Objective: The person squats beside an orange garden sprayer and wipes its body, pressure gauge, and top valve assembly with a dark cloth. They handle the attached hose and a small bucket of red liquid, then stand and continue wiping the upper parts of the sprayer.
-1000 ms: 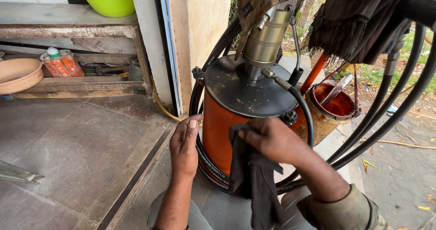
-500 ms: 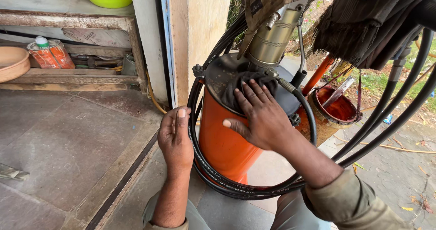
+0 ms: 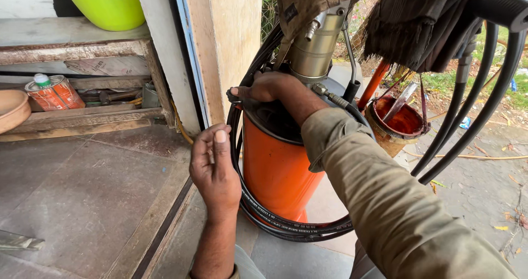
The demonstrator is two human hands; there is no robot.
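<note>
The right hand (image 3: 269, 89) presses a dark cloth (image 3: 269, 114) on the orange drum (image 3: 278, 169) top, fingers together; the left hand (image 3: 214, 169) hovers beside the drum, fingers loosely curled, holding nothing.

- My right hand (image 3: 269, 89) covers the near left part of the drum lid (image 3: 286, 127), so I cannot tell what my palm presses on; a dark cloth seems to lie under it.
- My right sleeve (image 3: 379, 196) hides the drum's right side below the hand.
- The hose (image 3: 297, 226) coiled below my left hand (image 3: 213, 166) passes behind the orange drum (image 3: 275, 169) and my sleeve; its ends are out of sight.
- Above my right hand, the pump's (image 3: 316, 50) top is cut off by the upper edge.
- Far left of my left hand, a brown bowl (image 3: 11, 111) and a grey scrap (image 3: 19, 241) are cut by the left edge.
- The green tub (image 3: 107, 4) above is cropped.
</note>
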